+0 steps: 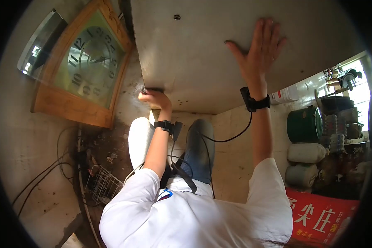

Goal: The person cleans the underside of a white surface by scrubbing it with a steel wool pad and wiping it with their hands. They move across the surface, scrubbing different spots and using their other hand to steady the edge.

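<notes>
My right hand (261, 51) lies flat with spread fingers on a large pale grey panel (202, 53). At the panel's left edge, my left hand (156, 98) is closed, its fingers bent and partly hidden. A fuzzy grey clump that looks like a steel wool scourer (142, 89) shows at its fingertips, beside the panel edge. Black straps with small boxes and cables sit on both wrists.
A wooden-framed clock (87, 62) stands at the left, close to my left hand. Below it are loose cables and a white wire basket (105, 184). A green drum (304, 125), plastic containers (306, 153) and a red sign (322, 217) stand at the right.
</notes>
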The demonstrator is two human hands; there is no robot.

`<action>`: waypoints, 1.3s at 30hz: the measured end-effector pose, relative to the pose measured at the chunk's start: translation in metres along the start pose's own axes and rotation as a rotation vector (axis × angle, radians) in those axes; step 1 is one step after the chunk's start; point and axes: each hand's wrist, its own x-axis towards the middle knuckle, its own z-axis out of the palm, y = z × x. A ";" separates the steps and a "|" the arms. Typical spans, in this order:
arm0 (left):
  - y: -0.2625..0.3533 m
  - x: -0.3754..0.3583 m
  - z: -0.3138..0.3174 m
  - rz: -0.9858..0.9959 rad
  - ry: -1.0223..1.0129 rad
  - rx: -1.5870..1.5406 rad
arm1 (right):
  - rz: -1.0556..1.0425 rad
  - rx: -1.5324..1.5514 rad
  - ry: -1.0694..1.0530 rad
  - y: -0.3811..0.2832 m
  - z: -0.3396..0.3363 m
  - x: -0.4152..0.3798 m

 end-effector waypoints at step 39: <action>0.193 0.013 0.014 1.005 -0.013 -0.437 | -0.014 0.059 -0.049 0.006 0.003 -0.015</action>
